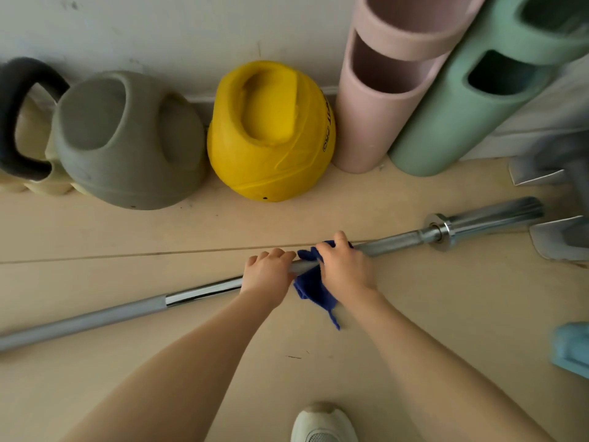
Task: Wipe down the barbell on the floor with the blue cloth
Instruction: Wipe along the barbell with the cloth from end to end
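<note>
White sneaker toe [323,424] at bottom edge, long chrome steel barbell [204,290] lying on pale floor [446,314], left hand [267,277] wrapped bare around shaft, right hand [345,266] just beside it clutching blue cloth [314,290] against bar, yellow kettlebell [271,132] by wall.

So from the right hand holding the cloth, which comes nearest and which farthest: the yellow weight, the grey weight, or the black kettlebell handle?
Measured from the right hand, in the head view:
1. Yellow weight, by the wall, up and slightly left of the hand.
2. Grey weight, further left along the wall.
3. Black kettlebell handle, at the far left edge.
</note>
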Demonstrator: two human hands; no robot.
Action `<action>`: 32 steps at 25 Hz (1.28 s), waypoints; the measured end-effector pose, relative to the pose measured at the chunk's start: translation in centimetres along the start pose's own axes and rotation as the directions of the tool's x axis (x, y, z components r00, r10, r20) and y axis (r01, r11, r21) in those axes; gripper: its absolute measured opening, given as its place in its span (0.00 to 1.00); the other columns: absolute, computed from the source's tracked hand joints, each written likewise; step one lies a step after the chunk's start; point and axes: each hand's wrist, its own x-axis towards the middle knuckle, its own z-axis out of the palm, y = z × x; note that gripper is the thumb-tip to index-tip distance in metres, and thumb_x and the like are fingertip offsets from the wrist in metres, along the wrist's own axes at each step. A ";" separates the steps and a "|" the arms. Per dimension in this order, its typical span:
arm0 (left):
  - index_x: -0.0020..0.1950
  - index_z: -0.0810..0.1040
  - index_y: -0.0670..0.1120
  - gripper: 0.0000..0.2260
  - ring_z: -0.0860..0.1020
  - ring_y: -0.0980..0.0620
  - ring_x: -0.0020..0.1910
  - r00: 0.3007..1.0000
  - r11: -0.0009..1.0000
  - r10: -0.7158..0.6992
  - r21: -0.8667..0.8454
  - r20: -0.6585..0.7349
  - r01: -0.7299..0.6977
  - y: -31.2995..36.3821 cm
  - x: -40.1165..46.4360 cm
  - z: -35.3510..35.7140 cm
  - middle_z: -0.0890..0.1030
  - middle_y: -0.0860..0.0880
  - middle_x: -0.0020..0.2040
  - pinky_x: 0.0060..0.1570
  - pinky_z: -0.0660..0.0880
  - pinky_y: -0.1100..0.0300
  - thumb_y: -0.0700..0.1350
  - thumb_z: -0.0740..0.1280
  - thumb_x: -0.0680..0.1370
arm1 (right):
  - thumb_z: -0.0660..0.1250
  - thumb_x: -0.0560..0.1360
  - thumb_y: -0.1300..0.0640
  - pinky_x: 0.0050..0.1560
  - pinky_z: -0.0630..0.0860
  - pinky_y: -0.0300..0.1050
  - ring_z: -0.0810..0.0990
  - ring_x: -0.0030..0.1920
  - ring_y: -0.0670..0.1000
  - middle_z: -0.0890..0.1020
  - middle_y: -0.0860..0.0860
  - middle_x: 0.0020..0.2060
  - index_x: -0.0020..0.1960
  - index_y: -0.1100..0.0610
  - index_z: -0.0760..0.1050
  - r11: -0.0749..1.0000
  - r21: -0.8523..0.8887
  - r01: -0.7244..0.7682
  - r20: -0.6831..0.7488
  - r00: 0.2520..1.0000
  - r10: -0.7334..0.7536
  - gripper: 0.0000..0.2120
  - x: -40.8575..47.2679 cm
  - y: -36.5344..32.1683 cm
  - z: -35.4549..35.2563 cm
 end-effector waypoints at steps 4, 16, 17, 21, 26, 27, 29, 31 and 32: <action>0.68 0.68 0.51 0.15 0.71 0.45 0.61 1.000 1.000 -0.020 0.006 0.018 0.020 0.0 0.3 -0.2 0.74 0.48 0.61 0.59 0.65 0.54 0.49 0.57 0.81 | 0.57 0.78 0.55 0.38 0.70 0.48 0.79 0.46 0.62 0.71 0.57 0.58 0.57 0.53 0.74 0.959 -0.035 -0.281 -0.038 0.959 0.280 0.10 1.5 3.7 -1.7; 0.72 0.64 0.50 0.21 0.64 0.45 0.69 0.995 0.995 -0.062 -0.077 -0.075 0.056 3.8 0.1 -0.2 0.61 0.49 0.73 0.70 0.56 0.51 0.45 0.59 0.78 | 0.57 0.78 0.56 0.41 0.69 0.48 0.78 0.50 0.63 0.71 0.58 0.56 0.58 0.51 0.75 0.946 -0.066 -0.317 0.014 0.948 0.318 0.12 1.9 8.4 -3.3; 0.72 0.64 0.50 0.21 0.64 0.46 0.69 0.996 0.997 -0.013 -0.075 -0.086 0.007 4.7 0.5 -0.3 0.61 0.50 0.74 0.70 0.56 0.51 0.46 0.59 0.78 | 0.57 0.78 0.55 0.40 0.68 0.47 0.78 0.49 0.62 0.71 0.57 0.56 0.58 0.50 0.74 0.974 -0.072 -0.216 0.040 0.975 0.220 0.12 1.3 7.8 -2.8; 0.69 0.67 0.50 0.18 0.68 0.45 0.66 0.993 0.991 0.117 0.071 -0.029 -0.115 6.8 2.0 -0.2 0.69 0.48 0.68 0.69 0.57 0.50 0.47 0.58 0.79 | 0.58 0.78 0.52 0.41 0.72 0.49 0.79 0.48 0.61 0.72 0.56 0.55 0.59 0.48 0.74 0.972 -0.075 -0.222 -0.009 0.975 0.222 0.12 1.6 11.3 -3.2; 0.68 0.66 0.50 0.20 0.71 0.45 0.62 0.996 0.984 0.069 0.158 0.057 -0.077 6.6 2.4 -0.4 0.75 0.47 0.62 0.63 0.61 0.52 0.38 0.57 0.77 | 0.58 0.78 0.55 0.39 0.69 0.47 0.79 0.48 0.61 0.72 0.57 0.56 0.57 0.51 0.75 0.957 0.004 -0.290 -0.008 0.957 0.290 0.11 1.3 8.2 -2.7; 0.67 0.66 0.51 0.21 0.71 0.45 0.61 0.995 0.980 0.083 0.177 0.055 -0.091 6.5 2.5 -0.5 0.76 0.47 0.61 0.62 0.61 0.53 0.37 0.58 0.76 | 0.57 0.78 0.55 0.38 0.68 0.46 0.80 0.47 0.60 0.72 0.56 0.56 0.58 0.50 0.75 0.983 -0.028 -0.182 0.007 0.983 0.182 0.11 0.8 8.1 -2.5; 0.67 0.66 0.51 0.21 0.72 0.45 0.60 0.994 0.976 0.106 0.188 0.039 -0.111 6.3 2.6 -0.4 0.76 0.47 0.60 0.60 0.62 0.54 0.36 0.59 0.76 | 0.57 0.79 0.53 0.37 0.69 0.47 0.80 0.47 0.60 0.72 0.56 0.56 0.59 0.49 0.74 0.989 -0.086 -0.124 -0.006 0.992 0.124 0.12 0.8 9.9 -2.8; 0.67 0.66 0.49 0.20 0.71 0.45 0.61 0.991 0.968 0.133 0.211 0.030 -0.136 6.1 2.4 -0.2 0.76 0.47 0.60 0.61 0.62 0.54 0.36 0.58 0.76 | 0.56 0.79 0.53 0.41 0.73 0.49 0.80 0.47 0.62 0.72 0.57 0.56 0.58 0.52 0.75 0.946 -0.067 -0.318 -0.066 0.947 0.314 0.12 1.5 11.6 -3.2; 0.67 0.66 0.49 0.20 0.71 0.45 0.61 0.991 0.969 0.135 0.206 0.016 -0.135 6.2 2.1 0.1 0.75 0.47 0.59 0.60 0.62 0.54 0.36 0.58 0.76 | 0.56 0.79 0.53 0.43 0.73 0.49 0.79 0.47 0.62 0.72 0.58 0.56 0.58 0.53 0.75 0.911 -0.031 -0.410 -0.073 0.910 0.407 0.12 1.5 11.6 -3.2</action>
